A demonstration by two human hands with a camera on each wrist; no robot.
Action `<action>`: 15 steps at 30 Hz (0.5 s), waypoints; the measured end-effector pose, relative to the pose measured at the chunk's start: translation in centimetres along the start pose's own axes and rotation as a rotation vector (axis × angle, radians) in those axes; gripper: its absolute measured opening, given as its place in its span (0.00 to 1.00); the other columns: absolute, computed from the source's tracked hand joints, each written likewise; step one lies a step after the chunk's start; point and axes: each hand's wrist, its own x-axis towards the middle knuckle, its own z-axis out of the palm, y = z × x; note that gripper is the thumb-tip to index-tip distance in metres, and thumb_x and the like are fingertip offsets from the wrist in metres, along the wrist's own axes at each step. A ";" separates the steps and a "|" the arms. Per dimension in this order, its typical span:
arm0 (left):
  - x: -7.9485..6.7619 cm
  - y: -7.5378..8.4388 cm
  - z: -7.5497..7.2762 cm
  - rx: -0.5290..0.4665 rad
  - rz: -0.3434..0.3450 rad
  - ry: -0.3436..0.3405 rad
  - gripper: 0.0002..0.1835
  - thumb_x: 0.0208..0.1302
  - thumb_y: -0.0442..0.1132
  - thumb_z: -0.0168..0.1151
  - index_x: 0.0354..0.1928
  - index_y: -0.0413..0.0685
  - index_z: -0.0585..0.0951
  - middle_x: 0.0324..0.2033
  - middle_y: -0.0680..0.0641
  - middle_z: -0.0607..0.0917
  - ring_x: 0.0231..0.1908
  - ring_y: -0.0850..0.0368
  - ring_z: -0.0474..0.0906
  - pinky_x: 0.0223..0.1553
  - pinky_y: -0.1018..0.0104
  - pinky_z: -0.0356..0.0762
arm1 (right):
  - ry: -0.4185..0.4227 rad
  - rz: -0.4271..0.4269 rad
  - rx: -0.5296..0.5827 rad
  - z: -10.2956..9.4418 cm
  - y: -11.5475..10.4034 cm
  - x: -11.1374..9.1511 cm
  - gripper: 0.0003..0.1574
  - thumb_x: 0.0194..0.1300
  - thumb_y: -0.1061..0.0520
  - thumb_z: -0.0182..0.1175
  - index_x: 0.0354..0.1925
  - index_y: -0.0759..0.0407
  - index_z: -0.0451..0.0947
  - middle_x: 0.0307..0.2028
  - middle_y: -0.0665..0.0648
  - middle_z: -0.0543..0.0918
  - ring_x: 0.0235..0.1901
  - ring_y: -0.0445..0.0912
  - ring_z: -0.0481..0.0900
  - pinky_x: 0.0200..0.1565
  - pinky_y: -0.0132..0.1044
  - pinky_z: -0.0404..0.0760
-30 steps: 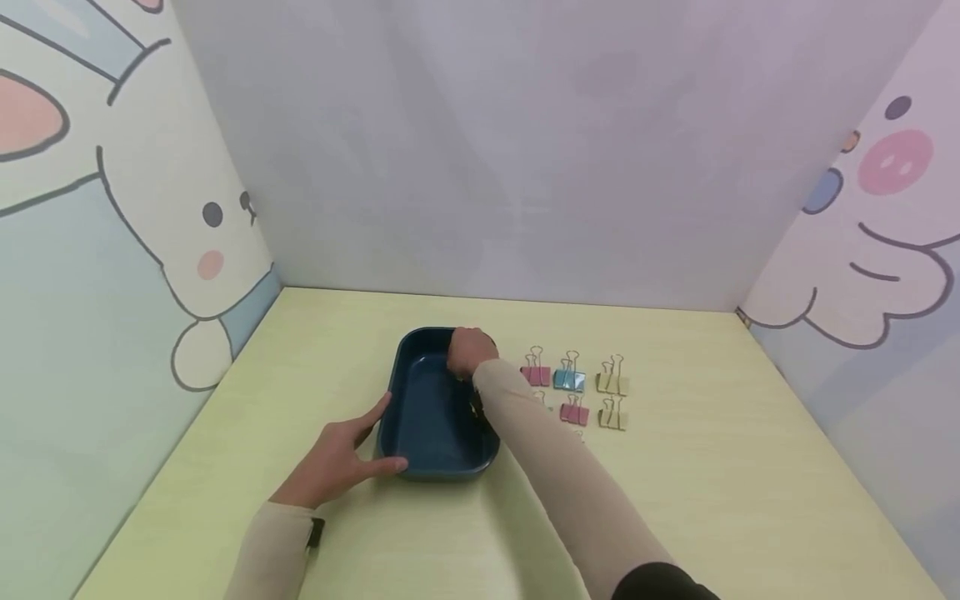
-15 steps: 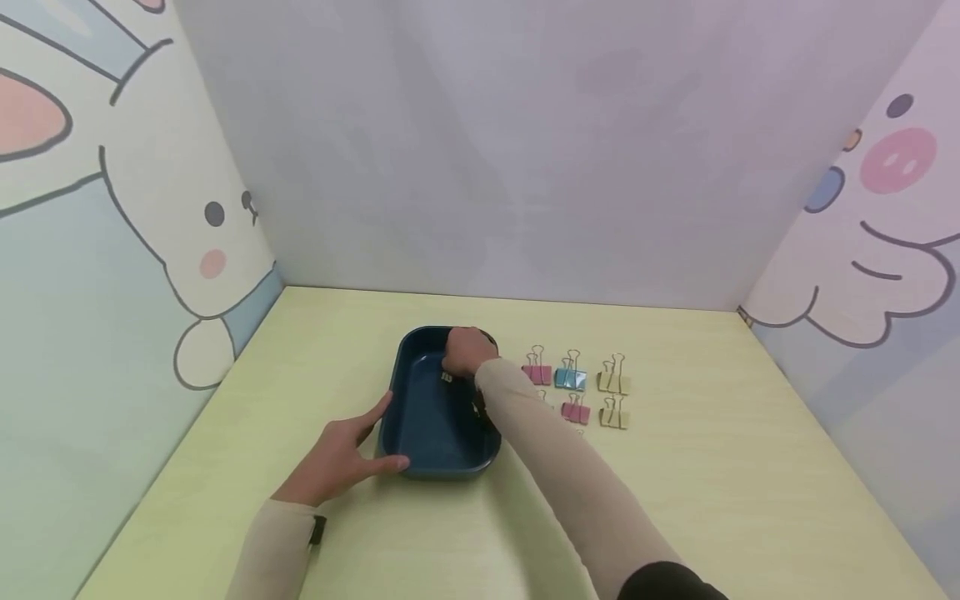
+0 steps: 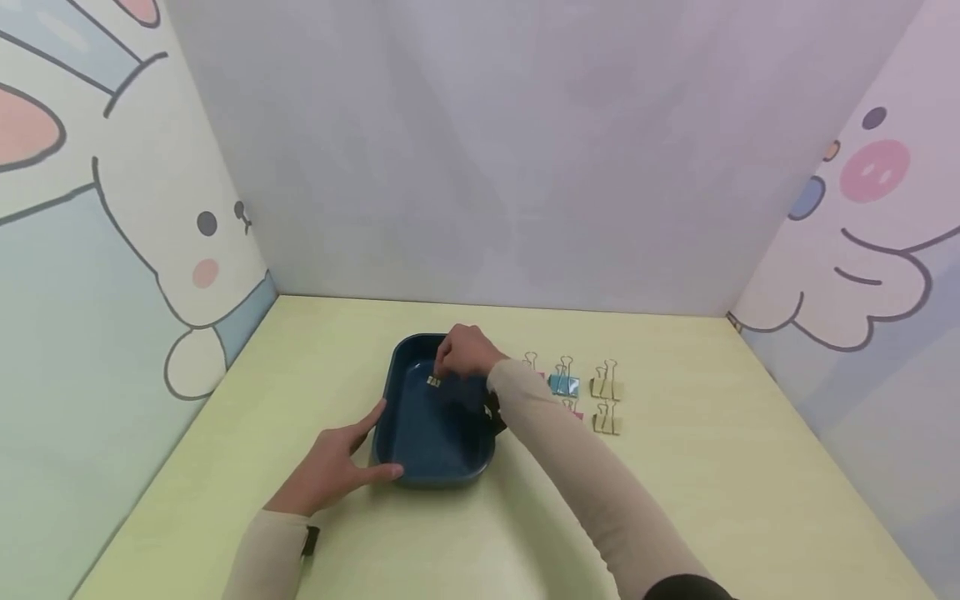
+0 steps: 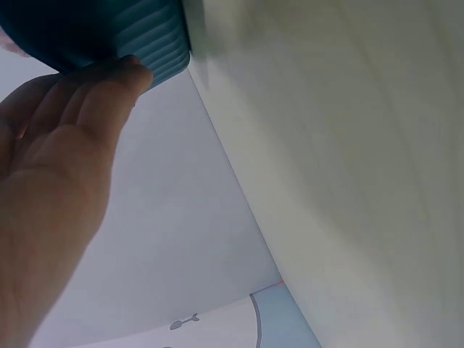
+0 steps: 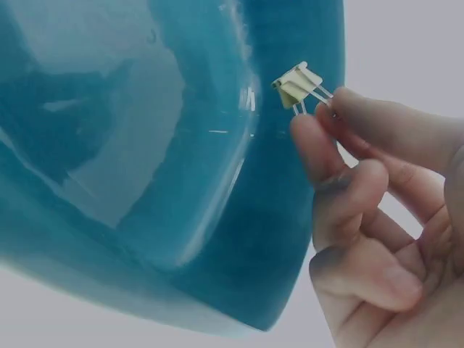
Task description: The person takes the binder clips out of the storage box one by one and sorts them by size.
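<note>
In the head view a dark blue rectangular dish point(image 3: 427, 433) sits on the table. My left hand point(image 3: 330, 467) touches its near-left corner, fingers straight along the left side and thumb at the near rim. In the left wrist view the fingertips point(image 4: 134, 69) rest on the dish's ribbed outer wall. My right hand point(image 3: 468, 354) is over the far part of the dish. It pinches a small yellow binder clip point(image 5: 296, 83) by the wire handles, as the right wrist view shows. The clip's body points away from the fingertips, toward the inside of the dish.
Right of the dish, binder clips stand in rows: a blue clip point(image 3: 564, 386), a yellow clip point(image 3: 606, 389) and another yellow clip point(image 3: 607, 424). Pink clips are partly hidden by my right forearm point(image 3: 577, 458). A grey back wall point(image 3: 510, 167) rises behind the table point(image 3: 705, 467).
My right hand has moved a little left over the dish, and the yellow clip has come into view below its fingers. My left hand stays at the dish. The head view has shifted slightly.
</note>
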 end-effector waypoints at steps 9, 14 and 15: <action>0.0 0.1 -0.3 0.013 -0.023 -0.008 0.57 0.52 0.66 0.72 0.79 0.55 0.55 0.75 0.37 0.63 0.70 0.35 0.70 0.66 0.43 0.75 | -0.046 -0.106 0.115 -1.6 -0.5 -1.3 0.07 0.64 0.58 0.68 0.30 0.51 0.91 0.30 0.49 0.90 0.27 0.62 0.86 0.38 0.33 0.85; 0.1 0.0 -0.2 0.004 -0.025 -0.010 0.57 0.52 0.67 0.71 0.79 0.55 0.55 0.75 0.37 0.63 0.70 0.35 0.69 0.67 0.43 0.75 | -0.041 -0.142 0.146 -2.2 -0.6 -2.2 0.06 0.64 0.57 0.69 0.31 0.52 0.91 0.30 0.52 0.91 0.27 0.66 0.84 0.37 0.32 0.84; 0.2 -0.1 -0.1 0.001 -0.022 -0.010 0.57 0.52 0.67 0.71 0.79 0.55 0.55 0.75 0.37 0.63 0.70 0.35 0.69 0.67 0.43 0.75 | -0.042 -0.144 0.152 -2.2 -0.5 -2.6 0.05 0.63 0.57 0.69 0.31 0.52 0.91 0.30 0.54 0.91 0.27 0.67 0.84 0.36 0.32 0.84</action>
